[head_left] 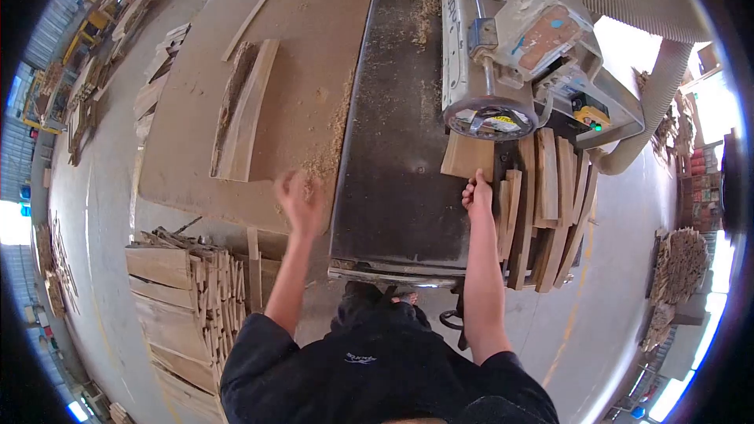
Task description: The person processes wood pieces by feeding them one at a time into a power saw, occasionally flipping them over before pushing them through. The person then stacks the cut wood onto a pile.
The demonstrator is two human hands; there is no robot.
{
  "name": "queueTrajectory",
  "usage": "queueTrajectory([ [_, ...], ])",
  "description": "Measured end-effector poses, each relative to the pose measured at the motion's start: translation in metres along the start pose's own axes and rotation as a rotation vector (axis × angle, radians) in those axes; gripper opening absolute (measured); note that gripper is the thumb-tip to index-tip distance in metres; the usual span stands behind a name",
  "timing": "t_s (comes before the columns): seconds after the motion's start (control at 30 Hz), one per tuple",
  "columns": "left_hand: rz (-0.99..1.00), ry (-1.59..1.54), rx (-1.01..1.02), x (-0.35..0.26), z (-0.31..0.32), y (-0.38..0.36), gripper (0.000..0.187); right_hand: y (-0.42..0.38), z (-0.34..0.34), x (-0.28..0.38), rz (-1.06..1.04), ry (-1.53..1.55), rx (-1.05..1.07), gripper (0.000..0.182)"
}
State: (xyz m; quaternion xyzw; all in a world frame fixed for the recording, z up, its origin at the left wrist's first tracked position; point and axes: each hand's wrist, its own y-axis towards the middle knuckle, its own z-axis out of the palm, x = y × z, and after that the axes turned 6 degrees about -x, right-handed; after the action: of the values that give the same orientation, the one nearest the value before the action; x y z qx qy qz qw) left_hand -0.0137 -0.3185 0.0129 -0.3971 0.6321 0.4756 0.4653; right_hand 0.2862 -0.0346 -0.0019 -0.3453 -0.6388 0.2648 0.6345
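Observation:
My right hand (477, 191) is closed on the near edge of a wooden board (465, 159), thumb and fingers pinching it. The board's far end reaches under the grey machine head (488, 102). My left hand (301, 200) is over the sawdust-strewn brown table, blurred by motion, so its fingers do not show clearly. Nearest to it on that table lie a wide plank (253, 110) and a bark-edged strip (232, 110). Several curved wooden pieces (542, 180) lie to the right of my right hand, on the dark machine table (393, 188) and past its edge.
A ribbed dust hose (656, 12) curves from the machine to the right. A thin strip (252, 20) lies farther back on the brown table (314, 23). A tall stack of boards (184, 298) stands on the floor at left. Another wood pile (679, 271) is at far right.

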Motion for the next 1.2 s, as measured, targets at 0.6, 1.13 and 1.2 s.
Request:
queueTrajectory([
  [0.6, -0.245, 1.260, 0.182, 0.039, -0.108, 0.170, 0.126, -0.060, -0.025, -0.070, -0.470, 0.035, 0.093, 0.033],
  [1.13, -0.819, -1.604, 0.483, -0.080, -0.049, 0.018, 0.110, -0.067, -0.021, -0.081, -0.557, -0.157, 0.062, 0.026],
  [1.2, -0.843, -1.684, 0.390, -0.089, -0.057, 0.016, 0.112, -0.061, -0.021, -0.084, -0.587, -0.135, 0.079, 0.026],
])
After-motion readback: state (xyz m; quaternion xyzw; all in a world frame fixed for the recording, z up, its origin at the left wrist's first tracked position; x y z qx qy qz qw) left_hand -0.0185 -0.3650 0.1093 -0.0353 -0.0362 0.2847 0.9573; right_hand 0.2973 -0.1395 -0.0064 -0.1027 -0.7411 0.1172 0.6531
